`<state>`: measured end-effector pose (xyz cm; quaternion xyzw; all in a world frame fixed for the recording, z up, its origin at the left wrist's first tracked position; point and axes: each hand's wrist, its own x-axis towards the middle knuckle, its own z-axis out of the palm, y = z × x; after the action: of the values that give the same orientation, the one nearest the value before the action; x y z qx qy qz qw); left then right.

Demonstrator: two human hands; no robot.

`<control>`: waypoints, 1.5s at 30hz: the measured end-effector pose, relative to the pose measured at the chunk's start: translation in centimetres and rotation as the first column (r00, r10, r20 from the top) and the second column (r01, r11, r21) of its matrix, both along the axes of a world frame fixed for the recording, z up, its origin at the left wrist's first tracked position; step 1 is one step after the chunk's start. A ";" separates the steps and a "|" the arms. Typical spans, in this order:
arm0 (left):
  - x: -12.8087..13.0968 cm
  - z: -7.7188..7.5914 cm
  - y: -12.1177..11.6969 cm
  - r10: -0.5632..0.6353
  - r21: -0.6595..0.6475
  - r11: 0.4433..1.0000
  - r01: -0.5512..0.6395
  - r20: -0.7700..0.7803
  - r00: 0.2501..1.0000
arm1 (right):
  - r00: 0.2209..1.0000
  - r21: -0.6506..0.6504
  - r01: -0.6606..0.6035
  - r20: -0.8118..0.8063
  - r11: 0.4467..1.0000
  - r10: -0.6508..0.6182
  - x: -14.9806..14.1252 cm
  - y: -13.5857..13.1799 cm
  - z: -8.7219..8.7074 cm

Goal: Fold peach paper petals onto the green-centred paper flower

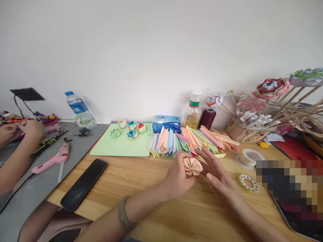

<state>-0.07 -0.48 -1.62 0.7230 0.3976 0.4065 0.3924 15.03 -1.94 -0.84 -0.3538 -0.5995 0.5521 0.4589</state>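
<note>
My left hand (176, 178) is closed round a small peach folded paper flower (193, 166), held just above the wooden table (141, 188). My right hand (217, 171) lies beside it with fingers stretched out, its fingertips touching the flower's right side. Just behind both hands lies a fanned row of folded pastel paper pieces (191, 139). A green bangle sits on my left wrist.
A black phone (83, 184) lies at the left. Several finished paper flowers (128, 129) rest on a green sheet (121, 146). Tissue pack (166, 123), bottle, thread spool, basket of paper flowers (248, 129) and tape rolls (248, 183) stand behind and right. Another person's hands (22, 131) and a pink glue gun (51, 159) are at far left.
</note>
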 end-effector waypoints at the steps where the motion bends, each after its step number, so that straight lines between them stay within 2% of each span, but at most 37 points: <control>1: 0.0 0.0 0.0 0.009 0.036 0.999 -0.008 -0.017 1.000 | 1.000 -0.026 -0.025 -0.007 0.999 0.025 0.0 0.2 0.0; 4: -0.2 0.1 0.1 0.020 0.158 0.987 -0.017 -0.022 1.000 | 0.992 -0.056 -0.027 0.121 0.998 0.033 0.1 0.4 0.0; 6: -0.3 0.3 0.2 -0.005 0.148 0.989 -0.002 0.041 0.999 | 0.962 0.062 0.065 0.260 0.996 -0.079 0.6 0.4 -0.2; 7: -0.3 0.4 0.2 -0.039 0.081 0.996 0.031 0.097 0.994 | 0.924 0.171 0.117 0.342 0.978 -0.170 1.0 0.5 -0.3; 8: -0.3 0.5 0.3 -0.080 -0.019 0.996 0.085 0.167 0.983 | 0.861 0.335 0.144 0.422 0.931 -0.285 1.4 0.5 -0.4; 9: -0.3 0.5 0.3 -0.128 -0.142 0.976 0.167 0.248 0.960 | 0.782 0.488 0.119 0.491 0.865 -0.384 1.8 0.5 -0.6; 10: -0.2 0.5 0.3 -0.161 -0.253 0.934 0.253 0.333 0.929 | 0.705 0.602 0.062 0.538 0.796 -0.462 2.1 0.6 -0.8; 12: 0.1 0.4 0.4 -0.164 -0.356 0.869 0.344 0.449 0.878 | 0.651 0.683 -0.122 0.603 0.720 -0.462 2.5 0.5 -1.0; 13: 0.2 0.4 0.5 -0.127 -0.369 0.864 0.342 0.498 0.858 | 0.648 0.690 -0.181 0.620 0.700 -0.443 2.5 0.5 -1.0; 15: 0.2 0.5 0.6 -0.106 -0.398 0.854 0.336 0.499 0.860 | 0.674 0.670 -0.187 0.620 0.719 -0.402 2.2 0.3 -0.8; 19: -0.4 0.9 0.9 -0.102 -0.336 0.907 0.253 0.408 0.907 | 0.785 0.501 0.020 0.527 0.865 -0.324 1.5 0.2 0.0; 22: -0.7 0.9 0.9 -0.127 -0.324 0.907 0.270 0.401 0.907 | 0.852 0.398 0.045 0.463 0.916 -0.243 1.4 0.4 0.5; 29: -0.2 -0.1 0.2 -0.174 -0.313 0.873 0.374 0.517 0.838 | 0.899 0.328 0.023 0.407 0.944 -0.163 1.6 0.5 0.6; 34: -0.2 0.2 0.0 -0.269 -0.350 0.803 0.482 0.509 0.817 | 0.935 0.259 0.044 0.329 0.965 -0.131 1.5 0.4 0.9; 36: -0.3 0.5 -0.1 -0.279 -0.345 0.796 0.497 0.520 0.808 | 0.937 0.224 0.043 0.330 0.974 -0.117 1.4 0.4 1.0; 38: -0.4 0.9 -0.2 -0.288 -0.345 0.818 0.461 0.449 0.846 | 0.935 0.226 0.026 0.340 0.974 -0.104 1.4 0.3 0.9; 41: -0.6 1.4 -0.4 -0.319 -0.331 0.857 0.396 0.263 0.910 | 0.925 0.287 -0.036 0.372 0.957 -0.077 1.3 0.3 0.6; 45: -0.7 1.3 -0.6 -0.304 -0.254 0.909 0.330 0.137 0.943 | 0.887 0.368 -0.104 0.455 0.924 -0.082 1.1 0.3 0.1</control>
<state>-0.74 -1.08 -0.33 0.6967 0.3082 0.3121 0.5676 16.18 -1.65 -0.75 -0.3750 -0.7892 0.3270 0.3600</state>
